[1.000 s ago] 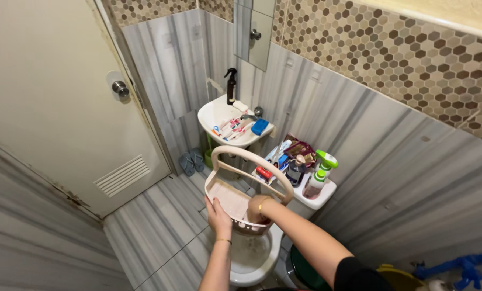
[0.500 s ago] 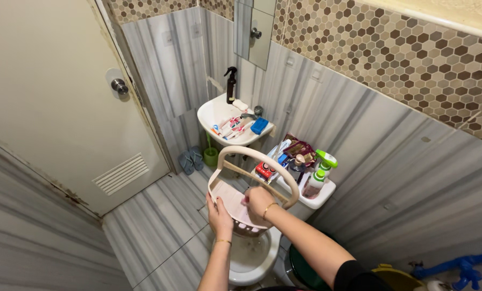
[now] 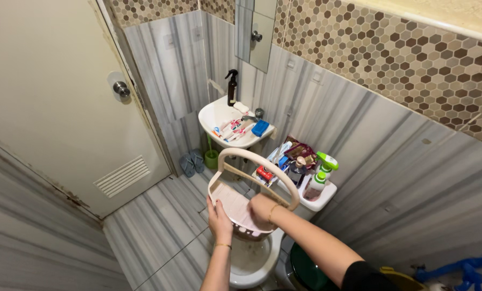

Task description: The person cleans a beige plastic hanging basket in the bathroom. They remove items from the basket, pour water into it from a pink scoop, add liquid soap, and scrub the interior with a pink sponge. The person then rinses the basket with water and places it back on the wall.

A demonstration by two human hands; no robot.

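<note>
White toilet tank lid (image 3: 320, 200) crowded with a green-topped spray bottle (image 3: 318, 179), sachets and small packets, white wall sink (image 3: 215, 117) holding toothbrushes (image 3: 231, 129), blue soap box (image 3: 260, 127), dark spray bottle (image 3: 231, 88), grey striped floor tiles (image 3: 149, 226) bearing slippers (image 3: 191, 161) and a green cup (image 3: 212, 158)

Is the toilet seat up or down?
Up: both hands, left hand and right hand, hold the seat ring lifted well above the open toilet bowl.

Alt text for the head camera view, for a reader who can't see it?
Two bare hands, left hand and right hand, grip a pink plastic basket over an open toilet bowl. Toiletries crowd the tank and small sink in a tiled bathroom.
</note>
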